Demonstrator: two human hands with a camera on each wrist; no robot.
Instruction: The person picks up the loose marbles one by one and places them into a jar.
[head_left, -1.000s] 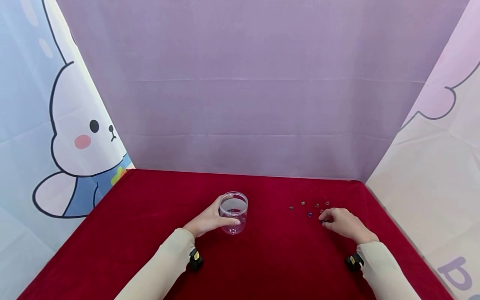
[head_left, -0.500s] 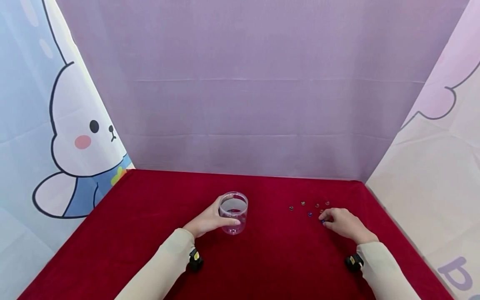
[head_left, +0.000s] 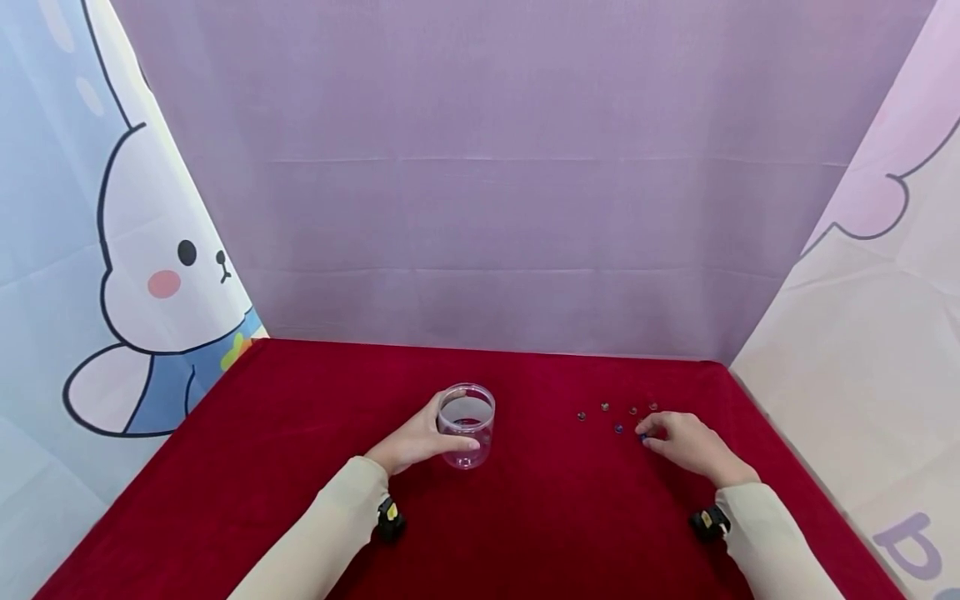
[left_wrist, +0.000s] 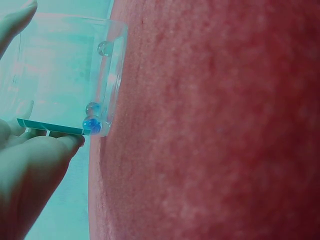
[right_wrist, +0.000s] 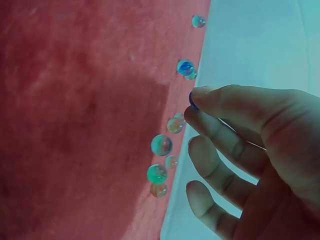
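My left hand (head_left: 420,437) grips a clear plastic jar (head_left: 480,454) around its side, and the jar stands upright on the red cloth. In the left wrist view, a blue marble (left_wrist: 92,125) and a couple of clear marbles (left_wrist: 104,48) lie at the bottom of the jar (left_wrist: 60,60). Over on the right side of the table, my right hand (head_left: 690,444) pinches a dark blue marble (right_wrist: 192,101) between thumb and index fingertip, with most of it covered. Its other fingers are loosely bent and hold nothing. Several glass marbles (right_wrist: 161,145) lie on the cloth near this hand.
Red cloth (head_left: 525,517) covers the table. Scattered marbles (head_left: 618,428) lie between the jar and the right hand. A purple curtain (head_left: 480,208) hangs behind the table, with printed sheets (head_left: 172,208) at the sides. Each wrist wears a small black camera (head_left: 708,523).
My right hand has shifted slightly upward with the blue marble between its fingertips. The left hand and jar have stayed in place.
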